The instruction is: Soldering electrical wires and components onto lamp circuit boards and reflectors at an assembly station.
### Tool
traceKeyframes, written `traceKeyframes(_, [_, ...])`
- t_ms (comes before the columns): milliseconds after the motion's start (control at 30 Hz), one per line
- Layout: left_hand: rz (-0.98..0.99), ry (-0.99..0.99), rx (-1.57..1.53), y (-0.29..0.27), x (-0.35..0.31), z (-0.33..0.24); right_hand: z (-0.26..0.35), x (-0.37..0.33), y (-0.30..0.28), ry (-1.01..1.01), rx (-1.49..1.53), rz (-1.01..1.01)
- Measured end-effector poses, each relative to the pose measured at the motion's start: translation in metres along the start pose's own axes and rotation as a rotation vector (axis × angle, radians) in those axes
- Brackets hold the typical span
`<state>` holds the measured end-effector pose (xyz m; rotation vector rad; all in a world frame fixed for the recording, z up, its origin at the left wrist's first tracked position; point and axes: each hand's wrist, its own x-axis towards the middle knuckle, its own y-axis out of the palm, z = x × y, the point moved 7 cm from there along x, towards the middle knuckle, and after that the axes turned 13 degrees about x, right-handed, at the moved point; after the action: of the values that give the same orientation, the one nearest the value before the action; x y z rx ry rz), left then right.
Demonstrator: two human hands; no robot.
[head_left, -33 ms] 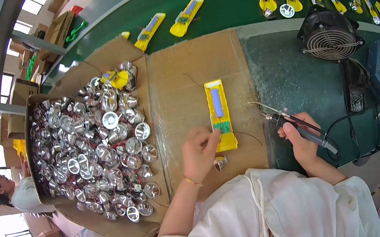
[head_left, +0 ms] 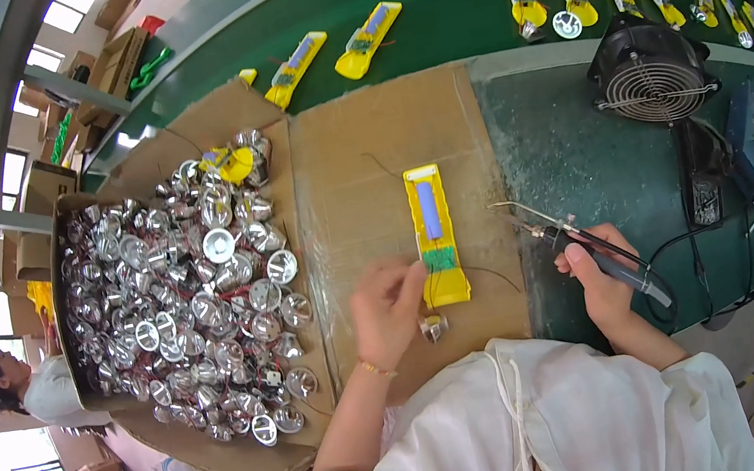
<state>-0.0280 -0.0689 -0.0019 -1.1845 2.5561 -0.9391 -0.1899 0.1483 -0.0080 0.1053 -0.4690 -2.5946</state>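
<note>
A yellow plastic housing (head_left: 451, 289) lies upright in front of me, carrying a purple cylindrical battery cell (head_left: 429, 210) and a small green circuit board (head_left: 440, 259). My left hand (head_left: 385, 313) is pinched at the board's left edge; whatever its fingertips hold is too small to make out. Just below it, a small silver reflector cup (head_left: 434, 328) rests beside the housing's lower end, with a thin wire near it. In my right hand (head_left: 602, 276) is a soldering iron (head_left: 613, 268), its bent tip pointing left, apart from the housing.
On my left a cardboard box (head_left: 263, 104) brims with silver reflector cups (head_left: 208, 306). Cardboard (head_left: 332, 153) covers the worktop before me. A black fan (head_left: 653, 71) and a blue soldering station (head_left: 753, 149) stand right. Several yellow housings (head_left: 368, 40) lie along the green belt (head_left: 448, 11).
My left fingertips have shifted slightly left, from over the circuit board to its edge. My right hand keeps the soldering iron in nearly the same place.
</note>
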Motion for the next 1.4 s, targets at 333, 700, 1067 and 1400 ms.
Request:
traceKeyframes(333, [0.406,0.19,0.724,0.066,0.118,-0.06,-0.01,0.021,-0.034,0.073,0.032,-0.174])
traceKeyframes(700, [0.235,0.014,1.046,0.056,0.312,-0.034,-0.01,0.018,-0.028,0.19,0.102,-0.144])
traceKeyframes(1067, [0.044,0.349,0.728,0.028,0.11,-0.058,-0.015,0.021,-0.035,0.185,0.036,-0.226])
traceKeyframes(1400, [-0.211,0.258,1.106,-0.081,0.074,-0.013,-0.021,0.021,-0.037,0.078,0.02,-0.186])
